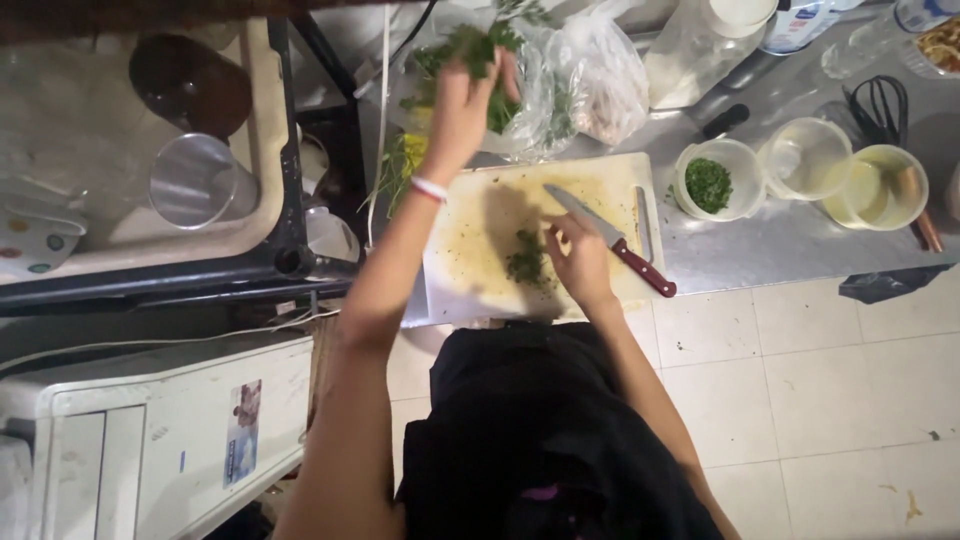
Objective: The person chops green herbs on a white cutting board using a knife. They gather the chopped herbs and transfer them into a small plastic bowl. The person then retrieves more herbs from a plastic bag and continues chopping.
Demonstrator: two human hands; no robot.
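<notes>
Herbs (478, 48) are hanging bunched in the left hand's (462, 105) closed fingers above the cutting board (470, 215), while the right hand (580, 262) is gripping a knife (610, 240) beside chopped greens (526, 262).

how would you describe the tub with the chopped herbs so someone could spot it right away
Start at the white cutting board on the steel counter. Just right of it stand three round plastic tubs. The herb tub is nearest the board, the only one holding chopped greens.

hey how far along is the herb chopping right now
Done: a white tub already holds chopped herbs, and a small chopped pile sits on the cutting board. In hand: the left hand lifts a fresh bunch; the right hand rests by the knife. Left: more greens in the plastic bag.
</notes>
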